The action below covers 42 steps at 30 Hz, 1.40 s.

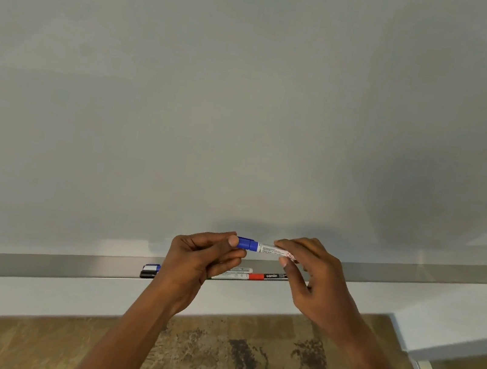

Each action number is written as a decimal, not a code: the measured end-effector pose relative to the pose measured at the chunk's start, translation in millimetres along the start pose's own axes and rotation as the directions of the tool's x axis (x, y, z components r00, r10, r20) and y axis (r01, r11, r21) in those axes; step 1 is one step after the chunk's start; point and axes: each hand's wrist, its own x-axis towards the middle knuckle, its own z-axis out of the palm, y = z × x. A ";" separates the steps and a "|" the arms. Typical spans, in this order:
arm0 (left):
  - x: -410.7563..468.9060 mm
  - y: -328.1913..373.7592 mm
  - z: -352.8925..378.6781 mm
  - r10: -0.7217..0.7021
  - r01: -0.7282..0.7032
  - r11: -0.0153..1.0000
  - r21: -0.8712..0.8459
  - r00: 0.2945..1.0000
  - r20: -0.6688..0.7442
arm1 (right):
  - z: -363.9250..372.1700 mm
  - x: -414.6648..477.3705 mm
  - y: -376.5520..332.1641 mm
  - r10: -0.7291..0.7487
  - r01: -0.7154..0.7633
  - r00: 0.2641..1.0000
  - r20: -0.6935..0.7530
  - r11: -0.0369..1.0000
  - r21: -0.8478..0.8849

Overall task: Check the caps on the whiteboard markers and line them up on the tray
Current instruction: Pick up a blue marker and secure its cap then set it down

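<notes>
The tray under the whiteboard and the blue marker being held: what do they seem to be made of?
The tray looks like brushed metal, perhaps aluminium: grey, satin, with a soft sheen along its length. The blue marker looks like plastic: a glossy ridged blue cap and a smooth white printed barrel. The left hand pinches the cap, the right hand the barrel.

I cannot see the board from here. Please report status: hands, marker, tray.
Left hand on blue cap, right hand on marker barrel. Marker above tray. Other markers lie there. Nothing blocking.
</notes>
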 end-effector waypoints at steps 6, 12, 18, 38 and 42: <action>9.4 -0.8 1.5 0.031 -0.034 0.998 0.057 0.998 0.048 | 2.3 7.7 4.4 -0.025 0.025 1.000 -0.009 0.999 -0.037; 25.4 -3.8 7.5 0.064 -0.070 0.993 0.090 0.995 0.071 | 1.3 15.2 13.7 -0.024 0.023 0.999 -0.031 0.999 -0.044; 47.0 -24.0 3.8 0.114 -0.104 0.975 0.195 0.993 -0.043 | 3.9 24.8 50.5 0.040 -0.037 0.996 0.082 0.999 -0.032; 137.7 -152.1 -12.0 0.045 0.079 0.287 0.955 0.994 -0.096 | 85.1 3.6 192.7 0.357 -0.303 0.929 0.100 0.887 -0.349; 141.9 -156.7 -14.3 -0.017 -0.003 0.129 0.992 1.000 0.005 | 92.6 1.9 201.7 0.379 -0.314 0.917 0.124 0.878 -0.363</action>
